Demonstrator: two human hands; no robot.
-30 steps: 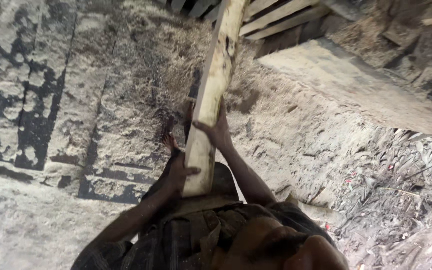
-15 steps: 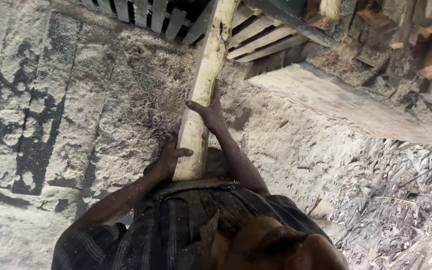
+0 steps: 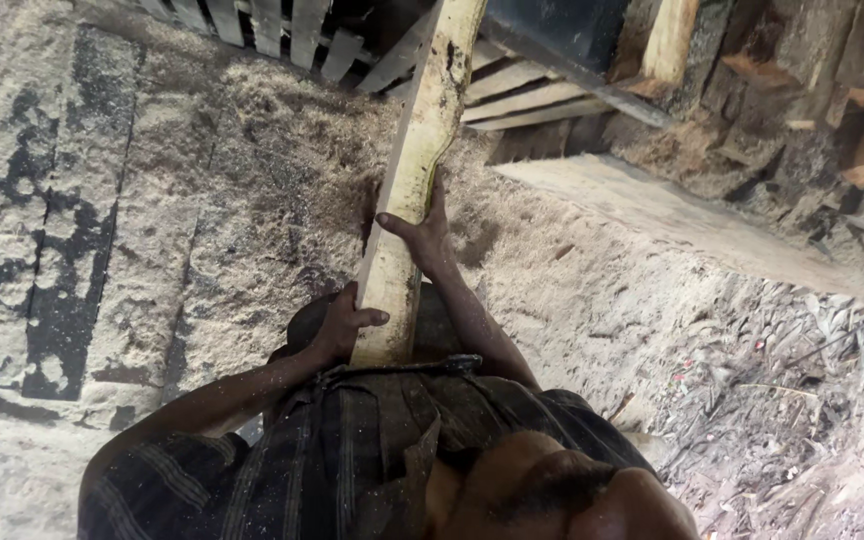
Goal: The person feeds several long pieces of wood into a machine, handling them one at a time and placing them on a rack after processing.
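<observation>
While both hands grip it, the long pale rough-sawn wooden plank has slid further forward across the sawdust-covered floor toward the slatted wooden pallets; left hand clasps its near end, right hand higher up.

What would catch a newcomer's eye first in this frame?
A long pale wooden plank runs up the middle, gripped by both hands: the left hand near its lower end, the right hand higher up. Sawdust covers the floor, and a wide board lies at right.

The plank is showing pale yellow-cream (darker specks along it); the shirt is showing dark grey plaid; sawdust is lying beige over black-patched grey ground.
</observation>
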